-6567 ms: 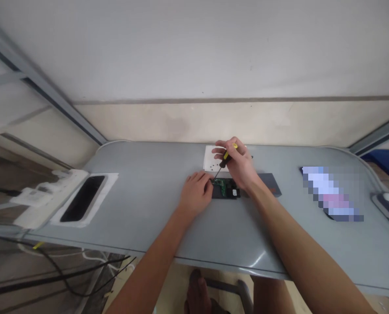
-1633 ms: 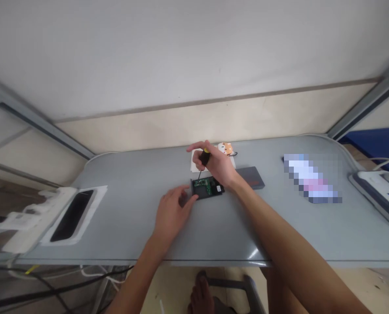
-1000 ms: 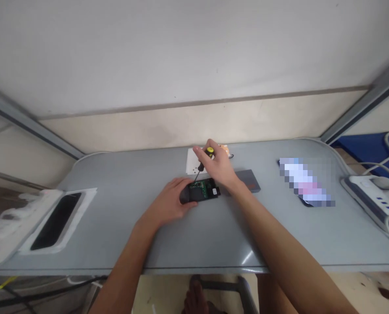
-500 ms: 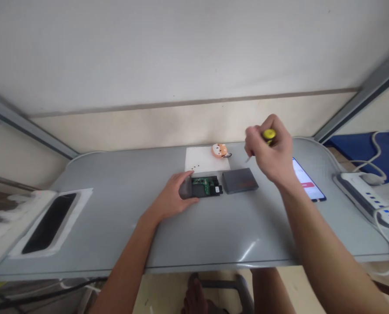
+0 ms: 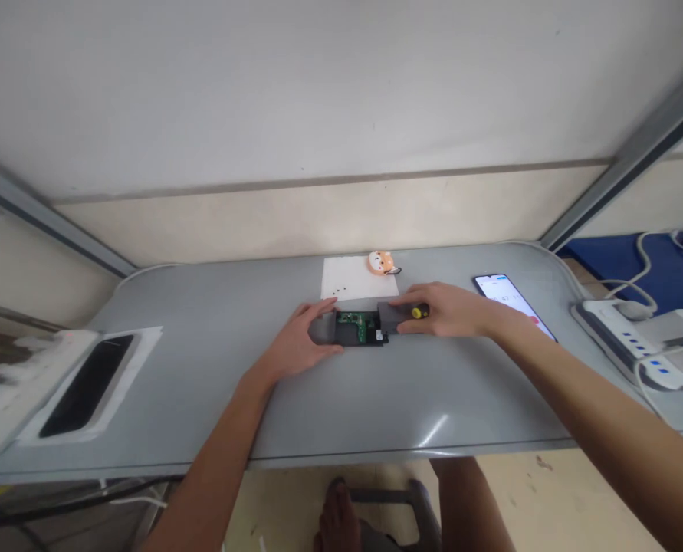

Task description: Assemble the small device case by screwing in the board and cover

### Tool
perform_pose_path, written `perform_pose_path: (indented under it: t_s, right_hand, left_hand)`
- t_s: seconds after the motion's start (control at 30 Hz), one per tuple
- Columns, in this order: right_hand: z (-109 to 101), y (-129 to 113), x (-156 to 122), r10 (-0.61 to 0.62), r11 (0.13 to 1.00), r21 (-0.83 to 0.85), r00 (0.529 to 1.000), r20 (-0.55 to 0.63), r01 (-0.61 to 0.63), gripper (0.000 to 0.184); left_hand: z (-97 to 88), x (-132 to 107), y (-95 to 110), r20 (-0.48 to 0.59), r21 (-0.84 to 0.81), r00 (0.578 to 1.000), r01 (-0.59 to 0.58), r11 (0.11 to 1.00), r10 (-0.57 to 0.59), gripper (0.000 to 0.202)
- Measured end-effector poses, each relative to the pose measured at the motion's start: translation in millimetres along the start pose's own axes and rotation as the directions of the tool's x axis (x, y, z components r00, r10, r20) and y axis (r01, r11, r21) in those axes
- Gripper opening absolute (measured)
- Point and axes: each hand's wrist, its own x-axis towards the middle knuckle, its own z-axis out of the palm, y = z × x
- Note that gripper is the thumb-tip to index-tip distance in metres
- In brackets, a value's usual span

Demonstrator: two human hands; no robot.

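Near the middle of the grey table lies an opened dark device case with a green circuit board showing. My left hand grips the left end of this case between thumb and fingers. My right hand holds a grey cover by its edges, and a screwdriver with a yellow-ended handle is tucked in the same hand. The cover's left edge overlaps the right end of the board. Several tiny dark screws rest on a white paper behind the case.
An orange animal-faced case sits on the paper. At the right are a lit phone and a white power strip with cables. A dark phone lies at the left beside another white power strip.
My right hand has come down from above the table and taken hold of the grey cover, shifting it left onto the board's end. My left hand stays on the case.
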Motion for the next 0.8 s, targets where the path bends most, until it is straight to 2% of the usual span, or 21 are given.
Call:
perform_pose_path:
  t_s: [0.1,0.2,0.33,0.53,0.6,0.67,0.7,0.73,0.8]
  right_hand:
    - [12,-14,8,-0.021,0.999,-0.028,1.000,-0.001,0.021,0.054]
    - [31,-26,14,-0.052,0.989,-0.138,0.998,-0.025,0.048,0.062]
    - [50,-35,21,-0.114,0.973,-0.208,0.991,-0.064,0.099,0.060]
    - [60,-38,29,-0.153,0.988,-0.019,0.983,-0.100,0.152,0.060]
    - [57,-37,31,-0.202,0.972,0.090,0.968,-0.150,0.217,0.048]
    - [49,-36,34,-0.208,0.930,0.218,0.913,-0.351,0.295,0.030]
    - [43,-35,36,-0.161,0.904,0.267,0.844,-0.512,0.335,0.027]
    - [37,-34,39,-0.073,0.878,0.308,0.738,-0.671,0.367,0.030]
    - [29,-28,48,0.163,0.854,0.397,0.550,-0.819,0.337,0.041]
  left_hand:
    - [1.0,0,2,-0.009,0.008,1.000,0.010,1.000,-0.010,0.089]
    - [3.0,0,2,-0.011,0.009,0.999,0.039,0.999,-0.039,0.094]
    - [5.8,1,0,-0.016,0.014,0.999,0.047,0.999,-0.046,0.091]
    - [8.1,2,-3,-0.023,0.059,0.998,0.060,0.996,-0.059,0.087]
    - [8.2,2,0,-0.024,0.067,0.999,0.047,0.997,-0.045,0.088]
    - [7.7,1,3,-0.020,0.080,0.999,0.032,0.996,-0.031,0.087]
    - [7.2,1,5,-0.015,0.085,1.000,0.028,0.996,-0.027,0.085]
    - [6.6,0,7,-0.009,0.089,1.000,0.026,0.996,-0.026,0.082]
    - [5.1,-2,12,0.002,0.093,1.000,0.029,0.995,-0.029,0.077]
